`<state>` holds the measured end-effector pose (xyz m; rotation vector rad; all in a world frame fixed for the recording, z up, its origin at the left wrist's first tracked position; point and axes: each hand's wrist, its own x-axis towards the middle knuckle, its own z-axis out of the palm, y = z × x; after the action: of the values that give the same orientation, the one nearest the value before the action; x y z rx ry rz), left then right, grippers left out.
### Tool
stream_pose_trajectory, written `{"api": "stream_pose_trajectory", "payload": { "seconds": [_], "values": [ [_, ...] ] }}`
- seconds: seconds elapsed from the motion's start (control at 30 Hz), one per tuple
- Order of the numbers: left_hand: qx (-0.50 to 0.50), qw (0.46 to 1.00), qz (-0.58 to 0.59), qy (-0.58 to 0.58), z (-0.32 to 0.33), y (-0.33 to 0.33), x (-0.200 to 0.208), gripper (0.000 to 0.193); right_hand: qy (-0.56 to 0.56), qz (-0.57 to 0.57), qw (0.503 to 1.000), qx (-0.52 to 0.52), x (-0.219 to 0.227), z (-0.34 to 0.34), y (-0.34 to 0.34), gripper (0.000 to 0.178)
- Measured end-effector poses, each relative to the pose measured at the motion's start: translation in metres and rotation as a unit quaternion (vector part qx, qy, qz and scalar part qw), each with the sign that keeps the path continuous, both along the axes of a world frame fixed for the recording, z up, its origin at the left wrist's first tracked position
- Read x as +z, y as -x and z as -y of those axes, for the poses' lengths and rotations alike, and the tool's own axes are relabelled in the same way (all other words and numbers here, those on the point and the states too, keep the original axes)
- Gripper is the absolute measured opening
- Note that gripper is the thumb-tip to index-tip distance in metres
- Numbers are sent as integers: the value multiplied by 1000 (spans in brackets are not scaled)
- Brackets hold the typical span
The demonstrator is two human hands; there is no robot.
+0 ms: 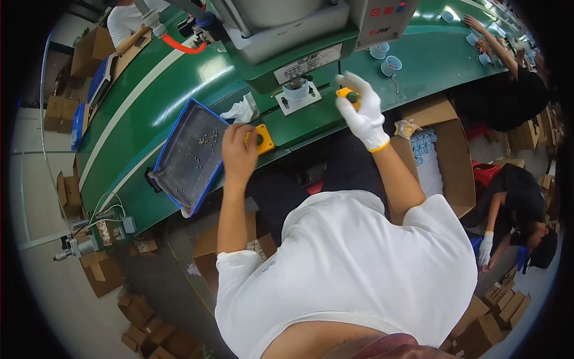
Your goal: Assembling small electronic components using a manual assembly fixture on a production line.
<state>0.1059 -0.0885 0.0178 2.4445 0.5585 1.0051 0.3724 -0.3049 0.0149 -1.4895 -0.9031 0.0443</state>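
Observation:
My bare left hand (238, 149) is palm down against a yellow button box (263, 141), its fingers loosely extended with nothing visible in them. My right hand (362, 112), in a white knit glove, is open beside a second yellow button box (341, 92) with a dark green button; its fingers and thumb are apart. Between the hands stands a green and grey press (281, 55). Under its head a pale blue round cup-shaped part (296, 91) sits on a metal plate (307, 103).
Left of my left hand lies a blue-rimmed tray (169, 134) of small metal pieces, beside crumpled white wrapping (241, 110). Blue cups (391, 66) stand along the green bench (418, 76). An open carton (457, 161) holds blue-topped parts at my right. Other people work nearby.

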Motion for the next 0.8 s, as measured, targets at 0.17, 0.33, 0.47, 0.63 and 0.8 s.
{"api": "stream_pose_trajectory", "payload": {
  "seconds": [0.17, 0.33, 0.47, 0.63, 0.8],
  "values": [
    [-2, 999, 40, 6, 15, -45, -11, 9, 62, 63, 996, -1, 29, -44, 22, 77],
    [-12, 999, 19, 40, 15, -54, -24, 10, 121, 103, 987, -7, 37, -71, 21, 72],
    [-5, 999, 7, 38, 14, -50, -23, 10, 130, -17, 991, 30, 40, -92, 29, 57],
    [9, 1000, 0, -5, 13, -45, -24, 9, 38, 170, 983, 61, 65, -83, 17, 44],
    [11, 1000, 11, -10, 13, -51, -23, 10, -78, 135, 971, -179, 7, -60, -60, 28]
  ]
}}
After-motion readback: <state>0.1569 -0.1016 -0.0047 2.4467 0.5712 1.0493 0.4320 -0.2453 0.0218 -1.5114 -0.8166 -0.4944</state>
